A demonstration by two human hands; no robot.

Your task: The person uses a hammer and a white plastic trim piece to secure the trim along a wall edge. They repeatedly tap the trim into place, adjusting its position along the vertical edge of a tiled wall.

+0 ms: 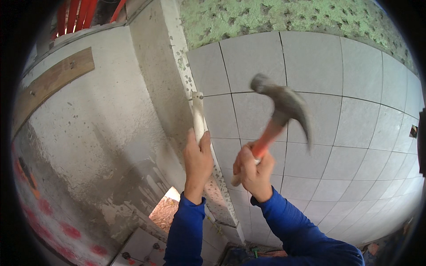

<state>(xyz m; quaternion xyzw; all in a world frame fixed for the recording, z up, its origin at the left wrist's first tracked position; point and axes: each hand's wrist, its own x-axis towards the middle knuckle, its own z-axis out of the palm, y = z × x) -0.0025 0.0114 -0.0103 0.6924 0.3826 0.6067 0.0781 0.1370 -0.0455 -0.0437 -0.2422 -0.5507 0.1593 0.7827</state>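
Note:
My left hand (198, 164) is closed round the lower part of a short, pale batten (198, 116) and keeps it upright along the wall's corner edge. Near the batten's top a small dark spot shows, perhaps a nail head; it is too small to be sure. My right hand (256, 170) grips a claw hammer (284, 104) by its orange-red handle. The blurred hammer head is raised in front of the grey tiles (310, 119), right of the batten and apart from it, its claw curving down to the right.
Rough green plaster (284, 15) covers the wall above the tiles. The pitted corner strip (175, 33) runs down beside the tile edge. On the left are a pale plastered wall (93, 97) with a wooden board (57, 86) and a low opening (166, 208). Red bars (77, 15) stand at the top left.

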